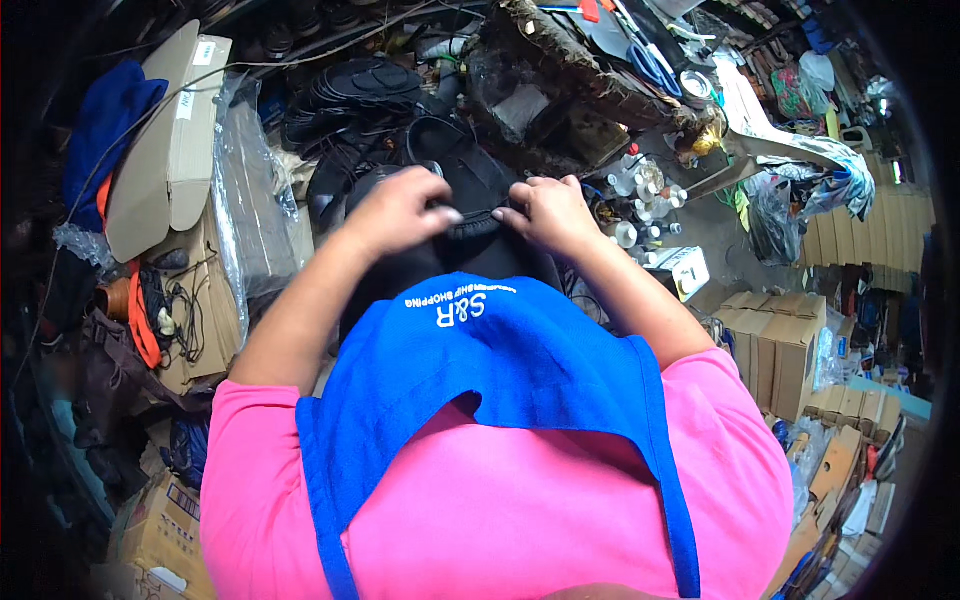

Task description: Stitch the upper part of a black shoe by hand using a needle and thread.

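Observation:
A black shoe [470,180] rests on my dark-covered lap, beyond the lower edge of my blue apron [480,350]. Its near end has a ridged, gathered edge. My left hand [405,208] is over the shoe's left side, fingers curled toward the thumb. Whatever is between those fingertips, if anything, is too small to make out. On the other side my right hand [550,212] pinches the shoe's edge between thumb and fingers.
More black shoes [365,90] are heaped just beyond my left hand. A rough-edged bin [560,90] stands ahead, with scissors [655,70] at its rim. Small bottles [645,190] cluster to the right. Cardboard [170,150] leans at left; cartons [775,345] stand at right.

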Available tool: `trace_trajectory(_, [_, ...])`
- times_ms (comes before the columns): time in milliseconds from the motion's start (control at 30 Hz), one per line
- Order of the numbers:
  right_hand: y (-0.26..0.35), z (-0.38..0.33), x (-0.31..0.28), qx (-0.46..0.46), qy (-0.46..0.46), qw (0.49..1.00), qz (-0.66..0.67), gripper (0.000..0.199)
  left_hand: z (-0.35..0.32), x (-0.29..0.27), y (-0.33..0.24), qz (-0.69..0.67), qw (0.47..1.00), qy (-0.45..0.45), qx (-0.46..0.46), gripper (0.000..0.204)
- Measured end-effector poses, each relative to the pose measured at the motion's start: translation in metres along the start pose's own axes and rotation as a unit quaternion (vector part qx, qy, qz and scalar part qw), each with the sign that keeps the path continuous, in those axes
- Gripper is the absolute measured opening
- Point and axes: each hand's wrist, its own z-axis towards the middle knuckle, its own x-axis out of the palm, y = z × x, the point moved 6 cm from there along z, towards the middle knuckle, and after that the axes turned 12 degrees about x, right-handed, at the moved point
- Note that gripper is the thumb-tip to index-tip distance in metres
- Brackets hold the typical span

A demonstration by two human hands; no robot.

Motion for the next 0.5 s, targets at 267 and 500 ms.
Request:
trace_trajectory(267, [-0.018,0.004,0.031,-0.056,0.153,0.960,0.226,0.029,-0.005,0.049,-0.026,0.172,0.980,0.024,0.099,0.030])
trace_trajectory(500, [-0.026,-0.015,0.017,-0.056,0.165,0.948,0.268,0.031,-0.006,0.056,-0.028,0.202,0.971,0.006,0.130,0.027])
